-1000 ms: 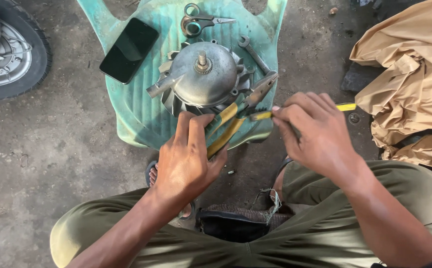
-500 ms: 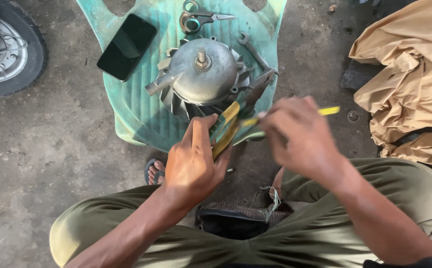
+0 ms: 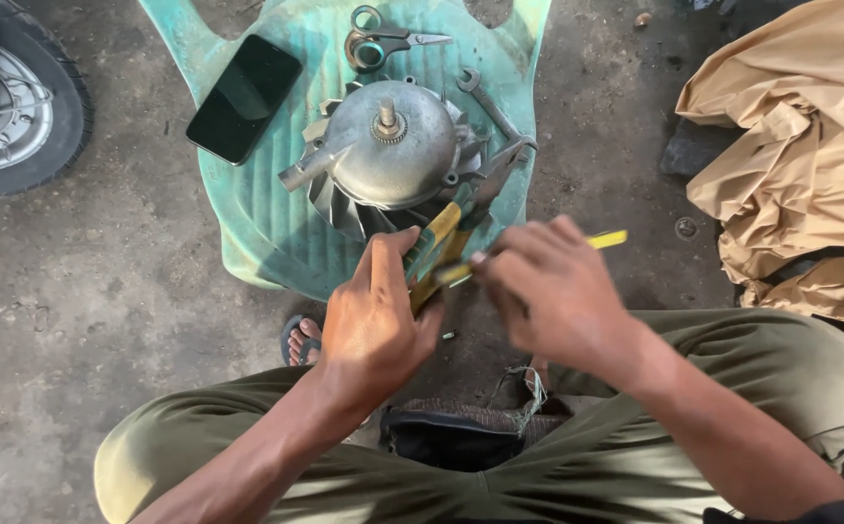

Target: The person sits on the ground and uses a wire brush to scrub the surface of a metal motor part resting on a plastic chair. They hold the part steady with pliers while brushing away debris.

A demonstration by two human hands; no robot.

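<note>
Pliers (image 3: 451, 238) with yellow handles sit closed in your left hand (image 3: 375, 320), which wraps the handles; their long axis runs up and to the right, away from you, with the dark metal nose touching the lower right edge of a round grey metal housing (image 3: 388, 146). Your right hand (image 3: 553, 296), blurred, pinches a thin yellow tool (image 3: 604, 239) whose shaft lies nearly crosswise to the pliers, its near end meeting them just beside your left thumb. The housing rests on an upturned green plastic seat (image 3: 257, 209), finned around its rim, a threaded stud standing at its centre. Scissors (image 3: 383, 44), 1 spanner (image 3: 485, 102) and a black phone (image 3: 244, 97) lie near it.
</note>
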